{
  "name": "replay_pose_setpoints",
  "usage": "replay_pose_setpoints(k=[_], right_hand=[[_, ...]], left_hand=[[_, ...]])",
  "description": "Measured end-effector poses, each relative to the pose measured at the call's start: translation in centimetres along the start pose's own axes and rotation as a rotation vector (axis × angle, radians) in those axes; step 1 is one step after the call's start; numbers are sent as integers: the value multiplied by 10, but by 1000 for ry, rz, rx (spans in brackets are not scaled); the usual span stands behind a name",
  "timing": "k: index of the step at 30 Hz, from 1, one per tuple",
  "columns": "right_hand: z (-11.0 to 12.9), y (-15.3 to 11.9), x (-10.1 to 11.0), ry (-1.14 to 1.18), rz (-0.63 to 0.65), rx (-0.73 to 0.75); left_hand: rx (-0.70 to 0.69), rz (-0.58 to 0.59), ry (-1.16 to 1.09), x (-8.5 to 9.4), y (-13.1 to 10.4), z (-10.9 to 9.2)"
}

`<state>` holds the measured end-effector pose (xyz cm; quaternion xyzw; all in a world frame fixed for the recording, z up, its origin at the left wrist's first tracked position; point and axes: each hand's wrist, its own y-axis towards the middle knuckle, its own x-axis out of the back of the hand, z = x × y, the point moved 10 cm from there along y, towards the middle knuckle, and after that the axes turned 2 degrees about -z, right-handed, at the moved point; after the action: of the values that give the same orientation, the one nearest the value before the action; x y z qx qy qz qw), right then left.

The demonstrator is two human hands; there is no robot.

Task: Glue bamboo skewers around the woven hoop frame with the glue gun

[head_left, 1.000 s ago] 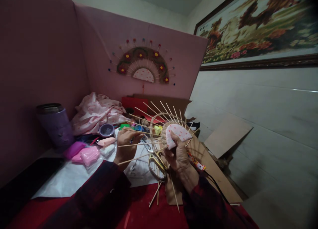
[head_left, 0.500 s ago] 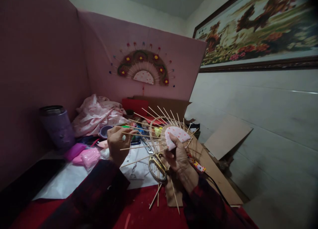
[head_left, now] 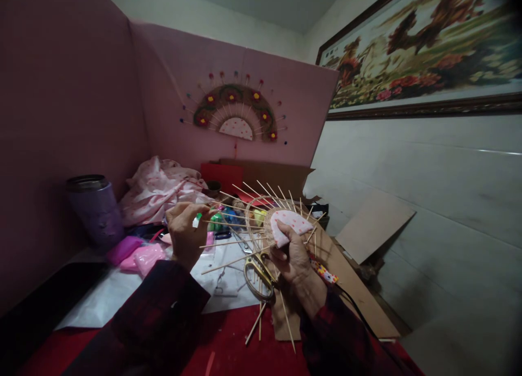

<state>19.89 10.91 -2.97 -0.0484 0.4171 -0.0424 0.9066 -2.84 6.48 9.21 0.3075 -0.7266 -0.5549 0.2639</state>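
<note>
A half-round piece covered in white spotted fabric (head_left: 296, 226) is in my right hand (head_left: 294, 259), thumb on its face and fingers beneath. Thin wooden sticks (head_left: 228, 242) fan out from its curved edge. Twine (head_left: 249, 218) runs in an arc across the sticks, and more is packed against the fabric. My left hand (head_left: 187, 235) is raised at the left tips of the sticks, with thumb and forefinger pinched together. Whatever lies in the pinch is too fine to make out. Gold-handled scissors (head_left: 261, 281) lie just below the sticks.
Loose sticks (head_left: 255, 324) and cardboard (head_left: 350, 278) lie nearby. To the left are pink packets (head_left: 149, 258), a purple tumbler (head_left: 95, 210) and crumpled pink cloth (head_left: 163, 188). A finished-looking fan (head_left: 236, 110) hangs on the pink board behind. A cord (head_left: 356, 305) runs along the right.
My left hand has drawn back slightly to the left and up, away from the lower sticks. The fabric piece in my right hand has tilted slightly.
</note>
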Motion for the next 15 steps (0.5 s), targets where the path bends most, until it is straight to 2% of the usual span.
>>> replay_pose_setpoints(k=[2,5,10,12,15], right_hand=[[0,0,0,-5,1,-7],[0,1,-1,-5,16,-19],[-4,3,-2,-10,49,-58],[-5,3,-2,-8,61,-66],[-5,2,-5,-4,85,-77]], left_hand=[[28,27,-63,-2,3,3],[196,107,-262,-10,5,16],[614,238,-602,-30,-8,40],[810,244,-793,-39,-18,47],[972,228,-995,-46,-26,46]])
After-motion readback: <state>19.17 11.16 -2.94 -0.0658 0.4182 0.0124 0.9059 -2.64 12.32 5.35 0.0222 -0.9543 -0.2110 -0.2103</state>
